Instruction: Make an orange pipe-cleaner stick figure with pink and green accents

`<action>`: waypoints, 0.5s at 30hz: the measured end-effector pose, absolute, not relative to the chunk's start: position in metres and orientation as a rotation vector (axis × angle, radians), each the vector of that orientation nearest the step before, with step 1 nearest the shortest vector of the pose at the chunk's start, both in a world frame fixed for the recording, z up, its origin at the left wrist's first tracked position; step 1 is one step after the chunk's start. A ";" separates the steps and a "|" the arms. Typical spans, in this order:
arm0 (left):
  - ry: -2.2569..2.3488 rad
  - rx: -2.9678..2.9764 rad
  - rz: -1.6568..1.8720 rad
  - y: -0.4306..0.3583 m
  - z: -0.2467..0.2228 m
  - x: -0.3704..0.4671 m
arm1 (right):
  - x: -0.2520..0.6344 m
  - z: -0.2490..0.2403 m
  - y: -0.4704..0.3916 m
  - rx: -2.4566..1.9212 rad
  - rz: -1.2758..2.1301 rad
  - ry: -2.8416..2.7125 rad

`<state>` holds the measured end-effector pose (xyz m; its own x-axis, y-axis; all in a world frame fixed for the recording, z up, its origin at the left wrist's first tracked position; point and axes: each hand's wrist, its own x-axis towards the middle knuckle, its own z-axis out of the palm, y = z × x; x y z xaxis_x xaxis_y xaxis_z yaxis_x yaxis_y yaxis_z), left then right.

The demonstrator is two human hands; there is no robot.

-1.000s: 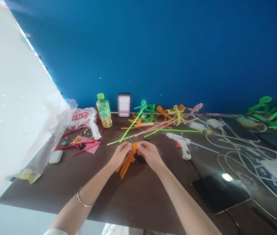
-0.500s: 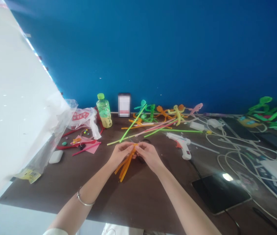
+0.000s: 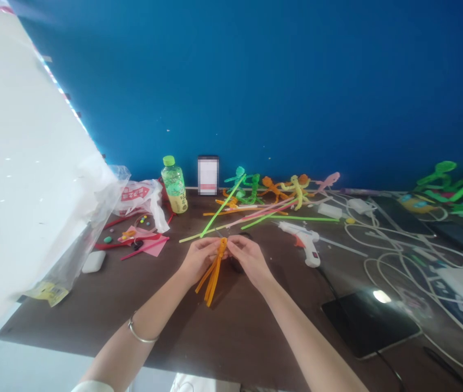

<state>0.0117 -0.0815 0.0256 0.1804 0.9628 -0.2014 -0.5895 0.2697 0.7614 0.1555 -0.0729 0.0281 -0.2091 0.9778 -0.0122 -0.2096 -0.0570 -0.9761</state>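
An orange pipe-cleaner bundle (image 3: 214,279) hangs over the dark table, looped at its top, with several loose ends pointing down toward me. My left hand (image 3: 202,258) pinches it near the top from the left side. On the other side, my right hand (image 3: 248,258) has its thumb and fingers closed at the bundle's looped top. The fingertips behind the bundle are partly hidden. Beyond my hands lie loose green stems (image 3: 223,206) and pink stems (image 3: 262,213). A dark object, partly covered by my right hand, lies beneath it.
A white glue gun (image 3: 307,244) lies right of my hands, near a black tablet (image 3: 368,321) and tangled white cables. Stem figures (image 3: 296,190) line the blue wall. At left are a bottle (image 3: 175,188), plastic bags, pink felt (image 3: 153,243) and a white case (image 3: 93,262).
The orange bundle has turned slightly and its loose ends have swung a little right. Its looped top now shows more between my fingers.
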 end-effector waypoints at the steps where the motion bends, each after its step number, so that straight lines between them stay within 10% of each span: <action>1: 0.758 0.590 1.194 -0.082 0.026 0.012 | 0.155 0.030 -0.074 -0.990 1.450 -1.178; 15: 0.814 0.663 1.203 -0.085 0.030 0.015 | 0.149 0.039 -0.084 -0.959 1.197 -1.303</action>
<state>0.0151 -0.0848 0.0300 0.1508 0.9704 -0.1887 -0.5359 0.2406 0.8093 0.1490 -0.0843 0.0388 -0.1029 0.9781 0.1807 -0.0973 0.1709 -0.9805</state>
